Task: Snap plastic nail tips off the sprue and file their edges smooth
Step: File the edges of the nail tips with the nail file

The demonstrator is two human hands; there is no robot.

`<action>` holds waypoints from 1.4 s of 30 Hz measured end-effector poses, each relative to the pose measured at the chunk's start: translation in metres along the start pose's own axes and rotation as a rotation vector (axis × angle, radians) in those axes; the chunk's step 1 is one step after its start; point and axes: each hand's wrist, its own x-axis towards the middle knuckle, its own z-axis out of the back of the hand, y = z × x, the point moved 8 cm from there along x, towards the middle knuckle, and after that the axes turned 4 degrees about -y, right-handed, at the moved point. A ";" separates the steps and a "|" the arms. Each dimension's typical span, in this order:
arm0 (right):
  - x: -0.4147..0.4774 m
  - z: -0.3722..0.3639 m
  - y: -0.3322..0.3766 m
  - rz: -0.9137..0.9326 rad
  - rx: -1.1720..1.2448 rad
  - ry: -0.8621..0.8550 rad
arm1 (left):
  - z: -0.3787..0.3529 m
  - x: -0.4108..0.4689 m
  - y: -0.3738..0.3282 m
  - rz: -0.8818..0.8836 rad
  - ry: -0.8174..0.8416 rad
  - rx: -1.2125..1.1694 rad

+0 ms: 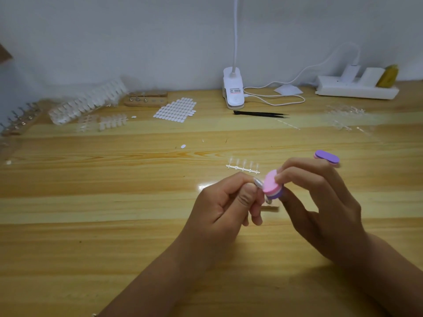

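My left hand [226, 202] pinches a small clear nail tip [258, 183] between thumb and forefinger, low over the wooden table [114, 225]. My right hand [320, 202] grips a pink and purple file block [272, 186], whose pink face touches the tip's edge. Just beyond the hands a clear sprue [243, 168] with several tips on it lies flat on the table.
A second purple file block [326, 157] lies right of the sprue. At the back stand a white clip lamp [233, 90], black tweezers [261, 114], a sheet of white stickers [175, 110], nail tip racks [89, 102], wooden stands [146, 98], loose sprues [345, 117] and a power strip [357, 88].
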 end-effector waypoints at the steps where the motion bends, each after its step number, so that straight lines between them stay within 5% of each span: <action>1: 0.001 0.000 0.001 -0.010 0.008 -0.009 | 0.000 0.000 0.000 -0.003 0.001 -0.005; 9: 0.000 0.002 0.002 -0.013 0.036 0.006 | 0.000 0.001 0.001 0.004 -0.010 0.016; 25: 0.003 0.007 0.004 -0.011 0.049 -0.009 | 0.011 0.001 0.007 0.142 -0.103 -0.312; 42: 0.002 0.006 0.011 0.007 0.052 -0.043 | 0.013 0.002 0.010 0.110 -0.156 -0.234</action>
